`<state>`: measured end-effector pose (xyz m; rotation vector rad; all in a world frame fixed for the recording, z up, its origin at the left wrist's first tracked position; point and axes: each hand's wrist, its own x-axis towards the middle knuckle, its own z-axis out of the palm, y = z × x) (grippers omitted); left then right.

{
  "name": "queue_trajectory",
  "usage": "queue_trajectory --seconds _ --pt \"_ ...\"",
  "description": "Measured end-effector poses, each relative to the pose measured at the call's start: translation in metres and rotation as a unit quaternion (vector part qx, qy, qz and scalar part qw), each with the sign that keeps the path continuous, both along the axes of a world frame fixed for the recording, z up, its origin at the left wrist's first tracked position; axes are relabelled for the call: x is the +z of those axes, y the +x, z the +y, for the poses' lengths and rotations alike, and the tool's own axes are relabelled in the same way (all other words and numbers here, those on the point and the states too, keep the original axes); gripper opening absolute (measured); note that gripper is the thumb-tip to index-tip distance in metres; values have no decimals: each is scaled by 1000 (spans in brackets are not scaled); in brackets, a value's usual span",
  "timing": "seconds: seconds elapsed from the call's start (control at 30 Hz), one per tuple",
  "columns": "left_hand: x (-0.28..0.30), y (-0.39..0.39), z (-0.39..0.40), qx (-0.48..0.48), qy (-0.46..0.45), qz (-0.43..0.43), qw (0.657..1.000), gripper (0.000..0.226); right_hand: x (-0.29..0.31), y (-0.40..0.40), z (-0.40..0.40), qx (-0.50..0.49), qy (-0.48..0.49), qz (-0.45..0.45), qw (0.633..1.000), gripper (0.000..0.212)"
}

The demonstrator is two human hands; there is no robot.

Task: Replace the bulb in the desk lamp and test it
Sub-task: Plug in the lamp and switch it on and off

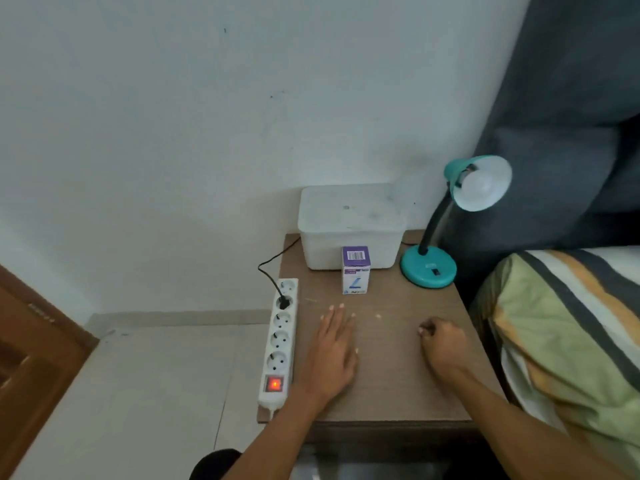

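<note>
A teal desk lamp (428, 268) stands at the back right of a small wooden table (398, 386). Its shade (479, 183) tilts up, showing a white bulb that is not lit. A purple and white bulb box (355, 270) stands upright mid-table. The lamp's black plug (284, 302) sits in a white power strip (280, 341) along the table's left edge; the strip's red switch (274, 384) glows. My left hand (334, 351) lies flat on the table, fingers straight. My right hand (441, 344) rests on the table with fingers curled, holding nothing.
A white plastic lidded container (349, 223) stands behind the bulb box against the wall. A bed with a striped pillow (568, 327) and a dark headboard (568, 133) borders the table on the right. Tiled floor and a wooden door (31, 355) lie to the left.
</note>
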<state>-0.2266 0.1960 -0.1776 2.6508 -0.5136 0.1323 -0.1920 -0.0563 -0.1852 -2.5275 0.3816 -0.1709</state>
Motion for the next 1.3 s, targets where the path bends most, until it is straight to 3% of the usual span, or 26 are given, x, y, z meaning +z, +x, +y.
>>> queue_trajectory --seconds 0.2,0.4,0.57,0.83,1.0,1.3 --pt "-8 58 -80 -71 19 53 996 63 1 31 -40 -14 -15 -20 1000 13" --pt "-11 128 -151 -87 -13 59 994 61 -10 80 -76 43 -66 -88 993 49" --pt "-29 164 -174 -80 -16 53 995 60 -22 110 -88 97 -85 -100 987 46" --pt "-52 168 -176 -69 -42 0 997 60 -50 105 -80 92 -92 -141 981 58" --pt "-54 170 -178 -55 -37 37 997 60 -54 110 -80 93 -97 -148 980 50" --pt "-52 171 -180 -51 -38 34 997 55 -50 110 -79 104 -104 -149 978 56"
